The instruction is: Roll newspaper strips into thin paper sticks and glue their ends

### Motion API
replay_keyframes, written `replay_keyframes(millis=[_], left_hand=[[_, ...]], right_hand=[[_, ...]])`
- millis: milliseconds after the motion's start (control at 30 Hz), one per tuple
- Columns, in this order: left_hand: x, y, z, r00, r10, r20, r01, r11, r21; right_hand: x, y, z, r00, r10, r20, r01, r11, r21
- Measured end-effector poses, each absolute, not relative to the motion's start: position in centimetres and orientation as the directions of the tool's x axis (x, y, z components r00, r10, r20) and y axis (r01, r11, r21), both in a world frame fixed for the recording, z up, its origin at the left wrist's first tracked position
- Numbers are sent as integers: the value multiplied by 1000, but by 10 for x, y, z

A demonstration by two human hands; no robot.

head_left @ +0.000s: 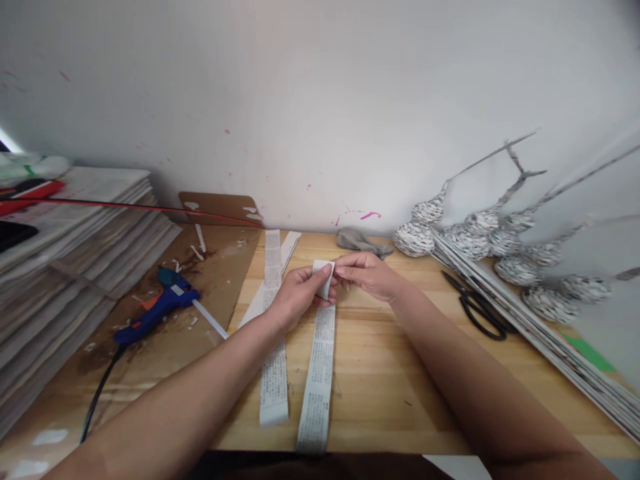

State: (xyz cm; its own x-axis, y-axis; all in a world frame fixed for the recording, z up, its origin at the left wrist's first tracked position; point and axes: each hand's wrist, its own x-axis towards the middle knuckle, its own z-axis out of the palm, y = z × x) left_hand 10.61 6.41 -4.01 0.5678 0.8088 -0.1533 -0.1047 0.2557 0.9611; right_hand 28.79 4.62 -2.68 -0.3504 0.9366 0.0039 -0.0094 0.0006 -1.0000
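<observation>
A long printed newspaper strip (320, 373) runs from my hands down to the table's front edge. My left hand (303, 288) grips it near its upper end, thumb pressed on the front and fingers behind. Close beside it, my right hand (363, 272) is closed in a pinch at the strip's upper right edge; its fingertips partly hide the contact. Another newspaper strip (273, 393) lies to the left, partly under my left forearm. Behind it, a plain pale strip (290, 248) lies at a slant.
On the left are a blue glue gun (157, 313) on stained cardboard (220, 267) and a tall newspaper stack (100, 253). A grey cloth (363, 241) lies by the wall. To the right are black scissors (480, 310), long paper rods (540, 347) and several woven paper gourds (415, 238).
</observation>
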Motion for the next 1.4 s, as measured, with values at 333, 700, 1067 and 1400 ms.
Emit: replay_keyframes(millis=[333,700,1067,1400], left_hand=[[105,63,-39,585,799,-140,-84,231,969],[106,63,-44,544,827,-143,-30,189,981],[102,55,-31,675,722,-151,-152,337,929],[103,50,-28,615,771,-167,-73,267,961]], right_hand=[[289,46,-30,-355,935,3,-44,-13,-999],[286,50,-34,-305,952,12,35,24,-999],[291,43,-13,-163,986,-41,-13,-44,-999],[289,40,-8,-199,978,-69,83,-53,-995]])
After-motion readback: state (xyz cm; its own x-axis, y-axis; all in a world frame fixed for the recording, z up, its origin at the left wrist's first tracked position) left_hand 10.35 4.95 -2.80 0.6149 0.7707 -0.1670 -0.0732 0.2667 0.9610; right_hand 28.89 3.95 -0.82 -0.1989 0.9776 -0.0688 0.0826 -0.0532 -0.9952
